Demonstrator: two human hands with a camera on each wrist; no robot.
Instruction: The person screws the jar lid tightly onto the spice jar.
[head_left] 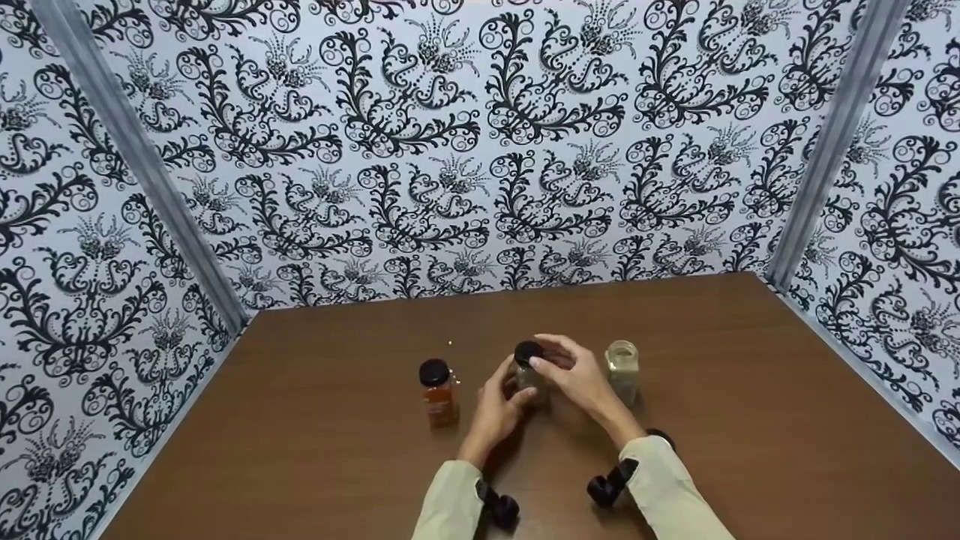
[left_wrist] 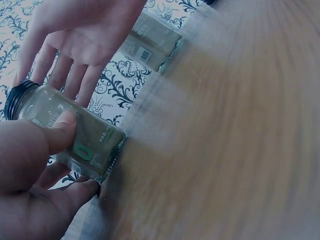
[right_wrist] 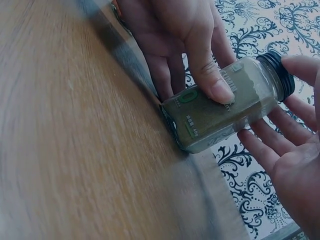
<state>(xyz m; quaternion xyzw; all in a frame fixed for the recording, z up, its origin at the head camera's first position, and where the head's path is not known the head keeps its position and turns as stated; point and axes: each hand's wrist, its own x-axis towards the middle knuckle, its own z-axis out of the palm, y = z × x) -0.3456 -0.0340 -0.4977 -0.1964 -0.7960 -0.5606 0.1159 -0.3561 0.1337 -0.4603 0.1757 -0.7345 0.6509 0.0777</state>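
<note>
A glass spice jar of greenish-brown powder stands upright on the table between the hands, its black lid on top. My left hand grips the jar's body low down, thumb across the printed front. At the top, my right hand holds the lid between thumb and fingers, the other fingers spread behind the glass. To the right stands a second glass jar, lidless, with similar powder inside. Left of the hands is a jar of orange-red spice with a black lid.
The brown wooden table is bordered by patterned black-and-white walls at the back and both sides. Small pale specks lie near the orange-red jar. A dark round object is partly hidden behind the right wrist.
</note>
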